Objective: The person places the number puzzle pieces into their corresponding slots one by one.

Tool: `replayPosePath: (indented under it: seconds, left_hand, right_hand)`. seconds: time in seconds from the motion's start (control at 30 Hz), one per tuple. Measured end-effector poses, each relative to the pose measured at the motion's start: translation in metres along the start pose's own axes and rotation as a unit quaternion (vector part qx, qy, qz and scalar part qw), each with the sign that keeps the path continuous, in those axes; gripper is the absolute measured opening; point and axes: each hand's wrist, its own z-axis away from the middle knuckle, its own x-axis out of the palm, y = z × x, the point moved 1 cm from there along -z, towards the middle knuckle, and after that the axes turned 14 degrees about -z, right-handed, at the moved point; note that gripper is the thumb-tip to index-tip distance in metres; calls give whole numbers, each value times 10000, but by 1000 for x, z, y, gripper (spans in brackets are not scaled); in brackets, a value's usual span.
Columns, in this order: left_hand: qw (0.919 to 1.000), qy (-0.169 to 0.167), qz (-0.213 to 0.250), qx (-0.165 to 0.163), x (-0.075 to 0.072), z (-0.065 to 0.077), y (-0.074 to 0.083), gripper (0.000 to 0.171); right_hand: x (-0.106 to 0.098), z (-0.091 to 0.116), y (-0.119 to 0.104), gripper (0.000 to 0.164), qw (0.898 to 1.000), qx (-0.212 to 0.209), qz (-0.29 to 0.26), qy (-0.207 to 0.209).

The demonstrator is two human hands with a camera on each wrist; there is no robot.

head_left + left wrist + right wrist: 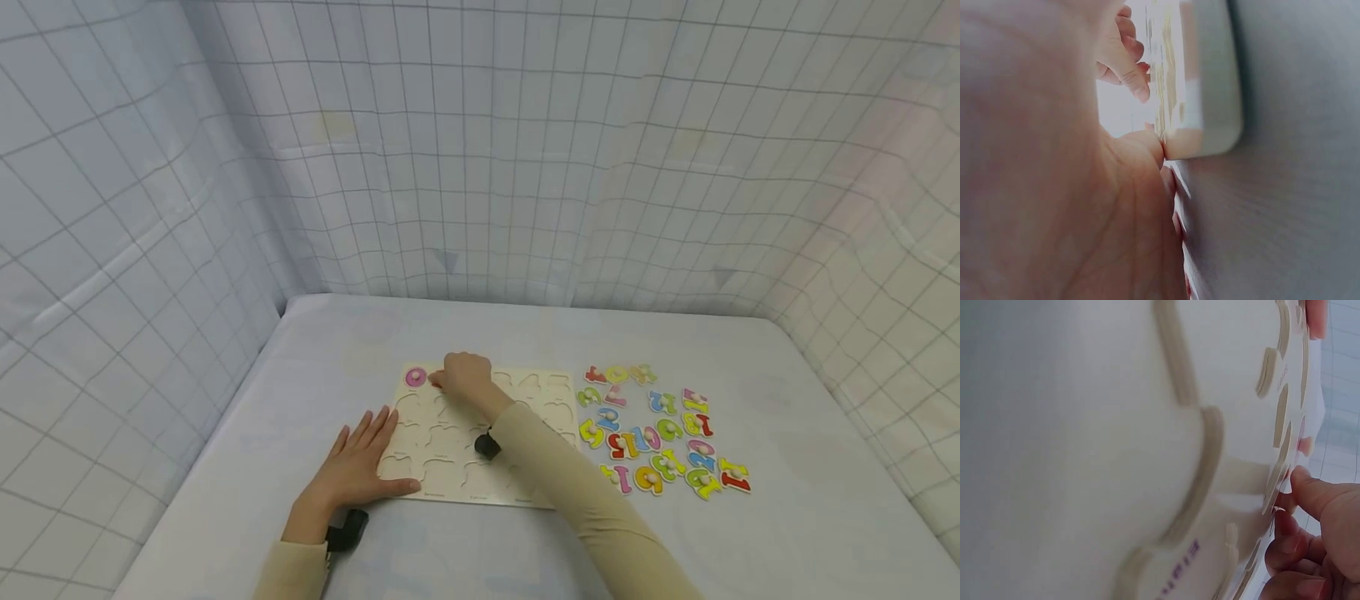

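Observation:
A pale wooden number-puzzle board (420,455) with cut-out recesses lies on the table. In its far left corner recess sits a purple zero piece (408,380) with a round knob. My left hand (352,467) rests on the board's left edge, fingers spread, thumb along the near corner. Over the recess beside the zero, my right hand (467,379) pinches a small puzzle piece (1285,482) between thumb and fingertips, low against the board. The fingers hide most of that piece, so its number cannot be read.
Right of the board lie several colourful number pieces with knobs, among them a red-and-yellow eleven (735,475) and an orange piece (648,480). A white cloth covers the table (810,417); grid-patterned curtains (525,167) stand behind and at both sides.

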Motion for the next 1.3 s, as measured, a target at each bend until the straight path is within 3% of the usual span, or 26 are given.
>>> replayPosePath:
  seconds: [0.2, 0.37, 0.63, 0.8, 1.03, 1.3]
  left_hand:
    - [10000, -19, -27, -1, 0, -1, 0, 112]
    - [10000, -40, 14, -9, -1, -1, 1, 111]
    - [10000, -32, -65, 9, -1, -1, -2, 112]
    - [10000, -2, -16, 30, -1, -3, -3, 112]
    - [9998, 138, 85, 92, 5, 0, -5, 112]
    - [9999, 51, 107, -15, 0, 1, -7, 113]
  right_hand:
    - [-8, 6, 6, 44, 9990, -120, -319, -275]
    - [-33, 11, 24, 44, 9940, -216, -940, -523]
    - [-86, 27, 69, 43, 9867, -330, -1525, -456]
    - [-109, 47, 111, 41, 9841, -402, -1632, -574]
    - [-120, 83, 179, 43, 9799, 125, -1834, -770]
    - [-118, 115, 220, 35, 9804, 696, -1641, -845]
